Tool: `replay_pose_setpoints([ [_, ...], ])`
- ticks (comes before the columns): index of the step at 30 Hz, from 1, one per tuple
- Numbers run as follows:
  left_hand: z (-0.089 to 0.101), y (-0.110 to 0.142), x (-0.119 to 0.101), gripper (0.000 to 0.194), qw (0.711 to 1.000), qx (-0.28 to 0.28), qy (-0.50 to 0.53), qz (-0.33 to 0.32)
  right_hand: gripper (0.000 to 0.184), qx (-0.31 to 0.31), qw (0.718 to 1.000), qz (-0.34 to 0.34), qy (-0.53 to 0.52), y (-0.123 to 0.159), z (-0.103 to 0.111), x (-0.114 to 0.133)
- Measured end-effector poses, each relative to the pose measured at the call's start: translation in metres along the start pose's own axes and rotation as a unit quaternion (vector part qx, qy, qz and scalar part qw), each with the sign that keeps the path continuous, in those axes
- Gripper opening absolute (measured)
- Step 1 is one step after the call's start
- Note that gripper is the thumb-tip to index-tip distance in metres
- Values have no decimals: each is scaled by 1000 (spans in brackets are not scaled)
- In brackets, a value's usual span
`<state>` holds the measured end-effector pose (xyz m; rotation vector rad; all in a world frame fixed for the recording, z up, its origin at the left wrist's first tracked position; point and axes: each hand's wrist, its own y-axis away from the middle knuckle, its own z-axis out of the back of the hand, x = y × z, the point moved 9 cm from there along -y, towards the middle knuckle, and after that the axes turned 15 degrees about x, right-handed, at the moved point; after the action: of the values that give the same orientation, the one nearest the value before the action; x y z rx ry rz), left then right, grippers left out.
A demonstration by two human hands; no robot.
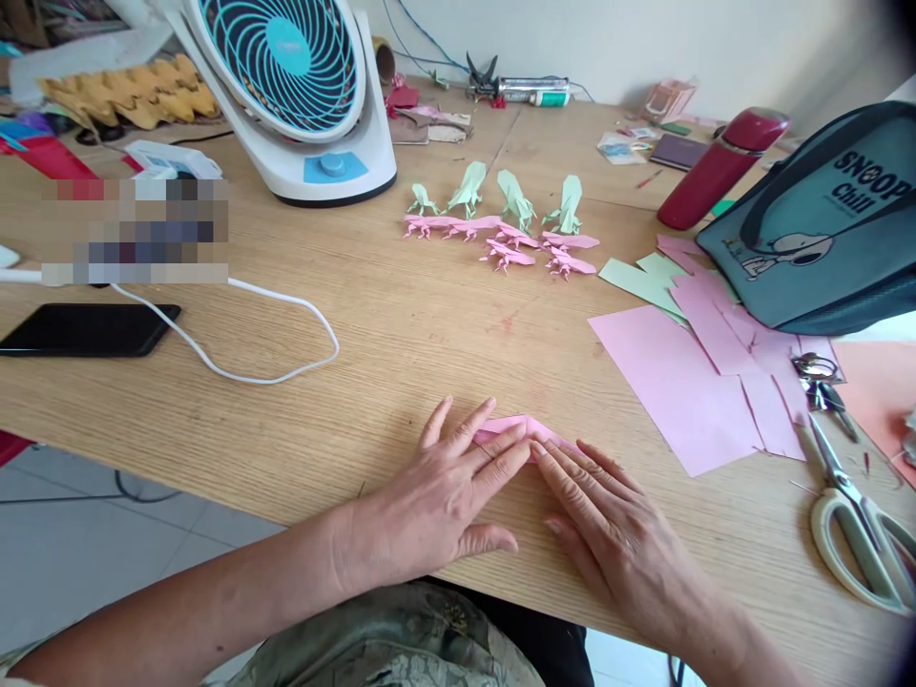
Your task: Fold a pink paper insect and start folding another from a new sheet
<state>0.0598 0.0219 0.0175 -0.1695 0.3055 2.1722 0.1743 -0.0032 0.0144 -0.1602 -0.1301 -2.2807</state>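
Note:
A folded piece of pink paper lies on the table near its front edge, mostly covered by my fingers. My left hand rests on its left part, fingers stretched out and spread, thumb apart. My right hand lies over its right part with fingers extended side by side; its fingertips meet those of the left hand near the paper's middle. Beyond the hands stand several pink folded paper insects, with a row of larger light green ones behind them.
On the right lie pink sheets, green strips, scissors, a Snoopy bag and a red bottle. A fan stands at the back left. A black phone and white cable lie left.

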Motion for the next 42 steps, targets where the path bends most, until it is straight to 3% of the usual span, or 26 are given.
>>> replay_pose_setpoints([
  [4,13,19,26,49,997,-51,-10,61,58,13,1000,12,18,1,-4,2],
  [7,14,29,23,40,995,-74,-52,34,56,14,999,12,34,0,-4,3],
  [12,7,25,13,45,993,-43,-105,-5,56,9,998,-1,56,-3,0,3],
  [21,8,22,13,47,995,-41,-88,6,53,-2,998,-17,68,-8,3,5],
  [28,7,13,-3,55,993,-27,-113,-2,52,-14,996,-26,81,-8,3,6],
  [35,10,7,-7,51,988,-26,-155,2,50,-23,996,-22,80,-8,5,7],
  [42,9,2,-14,60,986,-6,-166,16,50,-26,997,-22,71,-7,5,7],
])
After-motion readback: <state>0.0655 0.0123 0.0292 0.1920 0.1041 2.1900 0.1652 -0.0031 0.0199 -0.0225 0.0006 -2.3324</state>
